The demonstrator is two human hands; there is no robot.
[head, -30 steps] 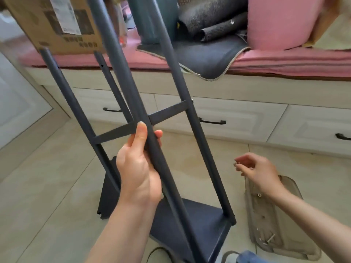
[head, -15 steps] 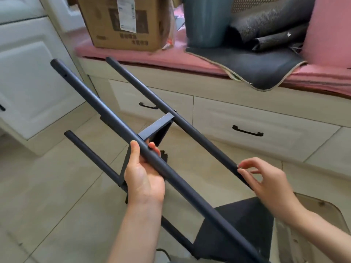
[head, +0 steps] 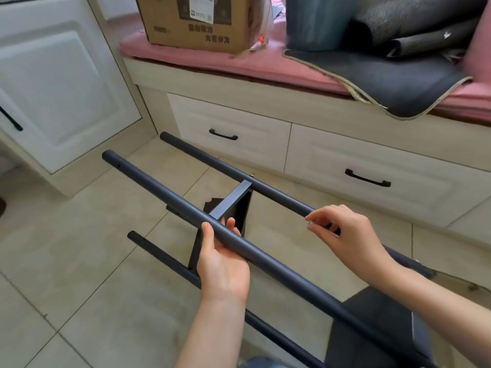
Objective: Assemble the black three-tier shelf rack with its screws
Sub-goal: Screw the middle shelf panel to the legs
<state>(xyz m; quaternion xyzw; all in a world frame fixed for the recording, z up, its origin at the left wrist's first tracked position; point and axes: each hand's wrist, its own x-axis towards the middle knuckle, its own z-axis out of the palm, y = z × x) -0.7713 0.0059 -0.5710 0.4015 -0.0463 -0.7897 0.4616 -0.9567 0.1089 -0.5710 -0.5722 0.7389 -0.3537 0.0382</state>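
Head: left hand [head: 223,264] cradling pole [head: 164,197].

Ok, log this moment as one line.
left hand: grips near pole | right hand: pinches screw at far pole | rack tilted

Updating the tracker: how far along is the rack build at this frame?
Done: a middle shelf panel sits fixed between the black poles, and a lower panel is on near the person. In hand: the left hand grips the near pole while the right hand pinches a small screw at the far pole. Left: the free pole ends carry no shelf, and a bare hole shows there.
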